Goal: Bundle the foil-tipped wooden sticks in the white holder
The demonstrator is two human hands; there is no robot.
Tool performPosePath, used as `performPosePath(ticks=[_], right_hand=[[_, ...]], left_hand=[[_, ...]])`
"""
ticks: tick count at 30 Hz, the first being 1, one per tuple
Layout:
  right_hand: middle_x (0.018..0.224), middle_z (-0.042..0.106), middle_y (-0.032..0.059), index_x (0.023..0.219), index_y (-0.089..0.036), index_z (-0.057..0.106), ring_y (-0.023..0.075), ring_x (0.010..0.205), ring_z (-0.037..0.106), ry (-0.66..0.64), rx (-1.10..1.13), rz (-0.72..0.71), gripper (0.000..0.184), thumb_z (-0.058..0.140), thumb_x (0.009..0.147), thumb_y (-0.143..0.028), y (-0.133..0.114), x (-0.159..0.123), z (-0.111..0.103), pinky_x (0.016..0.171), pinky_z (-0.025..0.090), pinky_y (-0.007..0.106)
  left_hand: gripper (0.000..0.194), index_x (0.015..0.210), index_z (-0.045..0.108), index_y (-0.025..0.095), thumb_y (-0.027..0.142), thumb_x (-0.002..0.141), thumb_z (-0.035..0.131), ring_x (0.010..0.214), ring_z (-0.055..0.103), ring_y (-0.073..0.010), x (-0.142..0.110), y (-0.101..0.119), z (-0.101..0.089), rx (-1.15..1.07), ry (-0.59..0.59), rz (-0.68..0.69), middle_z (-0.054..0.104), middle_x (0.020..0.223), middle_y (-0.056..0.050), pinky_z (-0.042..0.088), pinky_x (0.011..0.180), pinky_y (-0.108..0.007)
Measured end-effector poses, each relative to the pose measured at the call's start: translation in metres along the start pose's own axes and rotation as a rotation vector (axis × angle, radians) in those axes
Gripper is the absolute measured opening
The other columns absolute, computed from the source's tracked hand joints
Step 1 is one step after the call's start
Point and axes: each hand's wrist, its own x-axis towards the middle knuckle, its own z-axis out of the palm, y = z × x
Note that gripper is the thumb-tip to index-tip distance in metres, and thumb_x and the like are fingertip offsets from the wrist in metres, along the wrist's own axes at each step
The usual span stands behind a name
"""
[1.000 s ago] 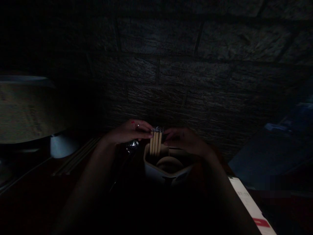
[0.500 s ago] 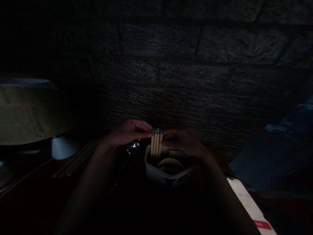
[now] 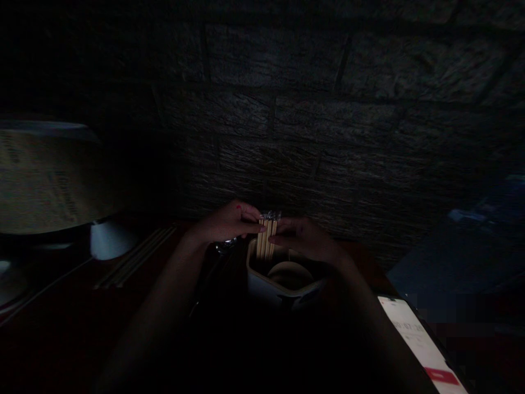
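A bundle of pale wooden chopsticks [image 3: 266, 241] with clear shiny wrapping at the top stands upright at the back left of an open box [image 3: 268, 290]. My left hand [image 3: 232, 221] pinches the bundle from the left, near its upper end. From the right, my right hand [image 3: 305, 238] closes its fingers against the same bundle. Inside the box is a round-rimmed thing [image 3: 290, 268], too dark to name. Just under my left wrist a shiny metal spoon or ladle [image 3: 225, 245] is partly hidden. The lower ends of the chopsticks are inside the box.
Several loose chopsticks [image 3: 137, 257] lie on the dark table at left. Beyond them are a white cone-shaped object [image 3: 110, 241] and a large tan printed shape [image 3: 45, 180]. A lit phone [image 3: 420, 339] lies by my right forearm. A stone-block wall [image 3: 287, 126] rises behind.
My left hand has shifted slightly right and covers more of the spoon or ladle. The right fingers now lie further across the chopsticks. The view has moved a little.
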Motion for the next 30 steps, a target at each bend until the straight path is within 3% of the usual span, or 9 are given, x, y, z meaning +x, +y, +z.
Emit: performPosePath(ticks=[16,30], right_hand=[[0.091,0.072,0.0036,0.094,-0.017,0.07,0.0155,0.081,0.065,-0.002,0.023,-0.003,0.016,0.064,0.083,-0.027,-0.001,-0.002,-0.001,0.073,0.047,0.027],[0.084,0.07,0.002,0.096,-0.014,0.072,0.0133,0.07,0.059,-0.127,-0.095,0.053,0.025,0.063,0.083,-0.033,0.002,-0.001,-0.002,0.063,0.044,0.024]], left_hand=[[0.022,0.09,0.069,0.013,0.03,0.076,0.07,0.058,0.053,-0.0092,0.005,-0.003,0.006,-0.078,-0.075,0.016,0.066,0.074,-0.001,0.038,0.053,-0.02],[0.018,0.071,0.062,0.011,0.027,0.078,0.066,0.051,0.044,-0.0065,0.008,0.004,0.014,-0.024,-0.039,-0.015,0.052,0.059,0.004,0.032,0.046,-0.017]])
